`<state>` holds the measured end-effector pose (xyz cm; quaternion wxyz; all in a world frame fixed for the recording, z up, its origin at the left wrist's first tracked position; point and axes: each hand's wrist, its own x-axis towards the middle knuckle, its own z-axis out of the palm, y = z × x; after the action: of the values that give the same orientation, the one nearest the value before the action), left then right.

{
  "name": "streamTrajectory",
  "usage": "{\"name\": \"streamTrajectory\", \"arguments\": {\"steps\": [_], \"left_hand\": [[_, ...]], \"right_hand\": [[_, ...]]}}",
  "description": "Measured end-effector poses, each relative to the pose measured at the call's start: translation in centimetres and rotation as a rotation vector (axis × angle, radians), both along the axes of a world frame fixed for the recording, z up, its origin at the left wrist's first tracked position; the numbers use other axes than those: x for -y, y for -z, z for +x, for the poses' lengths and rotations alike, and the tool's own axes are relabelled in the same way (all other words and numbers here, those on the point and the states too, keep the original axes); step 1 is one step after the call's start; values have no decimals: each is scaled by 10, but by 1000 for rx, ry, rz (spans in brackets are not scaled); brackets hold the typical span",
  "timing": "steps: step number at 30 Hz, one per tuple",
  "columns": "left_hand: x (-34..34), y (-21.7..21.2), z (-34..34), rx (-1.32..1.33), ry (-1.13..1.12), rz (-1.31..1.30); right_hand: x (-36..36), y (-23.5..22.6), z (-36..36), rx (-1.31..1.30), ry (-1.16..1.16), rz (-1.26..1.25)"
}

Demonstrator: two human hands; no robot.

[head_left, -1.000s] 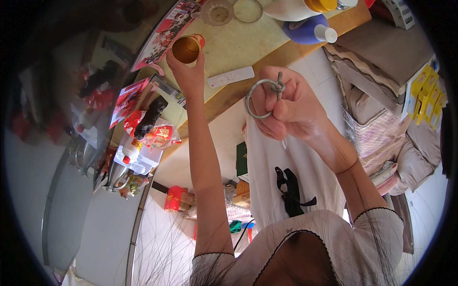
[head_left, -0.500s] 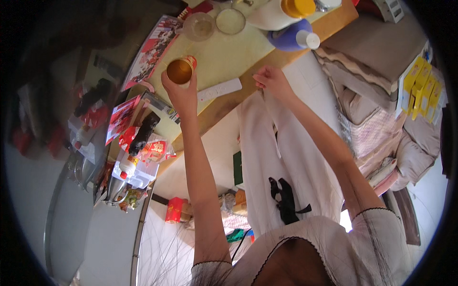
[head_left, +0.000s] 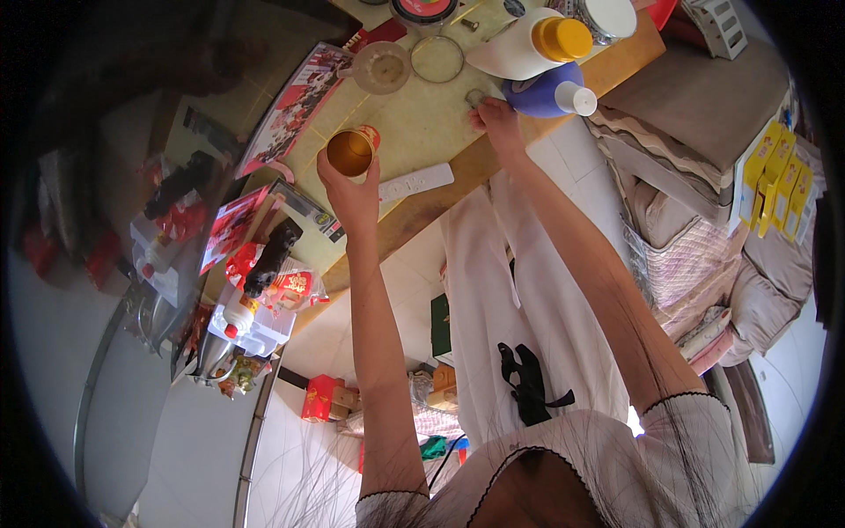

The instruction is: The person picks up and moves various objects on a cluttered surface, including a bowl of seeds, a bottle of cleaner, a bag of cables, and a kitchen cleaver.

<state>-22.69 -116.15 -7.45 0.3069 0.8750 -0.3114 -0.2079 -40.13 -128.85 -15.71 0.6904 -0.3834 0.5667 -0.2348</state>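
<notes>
My left hand [head_left: 350, 189] is wrapped round a paper cup [head_left: 350, 153] with a red-patterned outside and a brownish inside, its mouth facing up toward me. A white remote control [head_left: 415, 183] lies beside that hand on the table. My right hand [head_left: 498, 123] is over the table's edge with its fingers curled together. At its fingertips shows a small ring-like thing [head_left: 475, 98], too blurred to name. Close by on the right lies a blue-purple bottle [head_left: 537, 91] with a white cap, and beside it a white bottle [head_left: 515, 48] with a yellow cap.
A clear glass mug [head_left: 380, 69] and a round glass dish [head_left: 437, 60] stand farther back on the table [head_left: 422, 123]. Toward the left lie a printed picture sheet [head_left: 295, 110], red packets [head_left: 295, 286] and a white plastic box [head_left: 264, 330]. A sofa [head_left: 678, 211] is at right.
My right hand has moved farther over the table, toward the blue-purple bottle and the small ring-like thing. The view has shifted slightly; the cup stays in my left hand.
</notes>
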Motion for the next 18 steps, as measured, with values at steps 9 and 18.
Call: {"name": "streamTrajectory", "arguments": {"steps": [9, 18], "left_hand": [[20, 23, 32, 110, 61, -124], [46, 39, 41, 21, 126, -177]], "right_hand": [[-83, -61, -4, -204, -481, -230], [-93, -47, 29, -670, -973, -1085]]}}
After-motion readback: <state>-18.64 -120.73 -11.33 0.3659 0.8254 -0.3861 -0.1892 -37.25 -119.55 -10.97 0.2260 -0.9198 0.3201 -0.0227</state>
